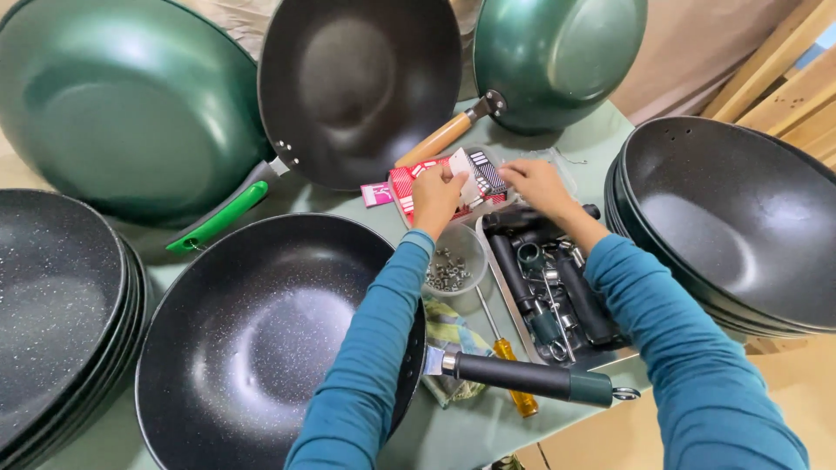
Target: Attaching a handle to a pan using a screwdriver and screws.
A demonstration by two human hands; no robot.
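Where the two hands meet, at the far middle of the surface, lies a small stack of red-and-white packets, with a white card on top beside a striped black-and-white one. The left hand pinches the white card's edge between thumb and fingers, narrow and closed on it; the right hand rests just beyond with fingers curled down on the stack's right end — whether it grips anything there I cannot tell. To lift one card cleanly, it seems best to keep the right hand pressing the rest flat while the left peels from the corner, so the packets do not slide. Just beside the left wrist sits a clear bowl of small metal nuts, and under the right forearm a tray holds black handles and screws. A yellow-handled screwdriver lies near the long black handle of the near wok. Around all this stand more woks — a green one far left, a black one tilted behind, another green far right, and black stacks at both sides.
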